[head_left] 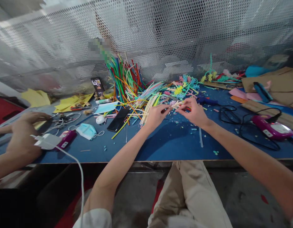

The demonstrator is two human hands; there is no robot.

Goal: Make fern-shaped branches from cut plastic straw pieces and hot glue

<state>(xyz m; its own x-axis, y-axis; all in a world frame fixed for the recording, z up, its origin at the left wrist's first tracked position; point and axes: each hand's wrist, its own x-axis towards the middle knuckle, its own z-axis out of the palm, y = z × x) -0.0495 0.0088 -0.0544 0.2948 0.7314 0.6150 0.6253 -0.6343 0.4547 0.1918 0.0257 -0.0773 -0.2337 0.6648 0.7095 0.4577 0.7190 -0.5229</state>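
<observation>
My left hand (157,116) and my right hand (192,111) meet over the middle of the blue table, fingertips pinched close together. Between them is a small cream branched piece (177,104), made of short thin lengths; the fingers cover part of it. Just left of my left hand lie loose cream sticks (145,110), straw-like or pipe-cleaner-like. Behind the hands sits a heap of pastel branched pieces (182,87) in yellow, pink and blue. A dark blue glue gun (207,100) lies beside my right hand.
Tall coloured sticks (122,79) stand before a perforated metal screen (146,38). Leftward are a black phone (118,119), a face mask (87,130) and another person's arms (22,136). To the right, a purple power strip (272,126), black cable (244,126) and cardboard (272,82).
</observation>
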